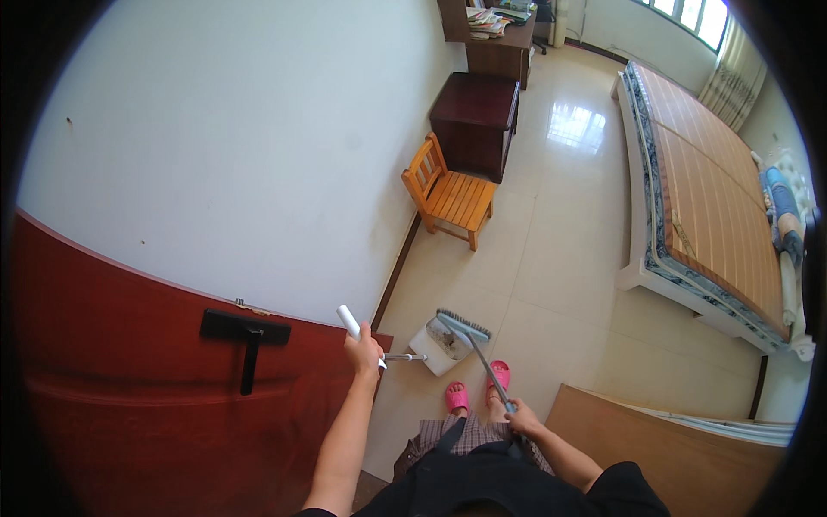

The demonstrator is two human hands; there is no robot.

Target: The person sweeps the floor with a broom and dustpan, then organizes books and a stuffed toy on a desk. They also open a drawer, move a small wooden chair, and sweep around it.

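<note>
My left hand (364, 350) is closed round the white handle of a long-handled dustpan (420, 345), beside the red door. Its white pan stands on the floor ahead of my feet, and grey debris (448, 343) lies inside it. My right hand (524, 419) grips the grey pole of a broom (463, 325), low and near my body. The broom's blue-grey head with dark bristles lies at the far side of the pan, over its edge; whether the bristles touch the pan I cannot tell. Pink slippers (457, 396) are on my feet, close to the pan.
A red wooden door (172, 414) with a black handle (250, 345) stands at my left. Ahead along the wall are a small wooden chair (461, 198), a dark cabinet (474, 116) and a desk (500, 60). A bed (706, 189) stands right, a brown board (637, 448) near right. Pale tiled floor (551, 258) lies between.
</note>
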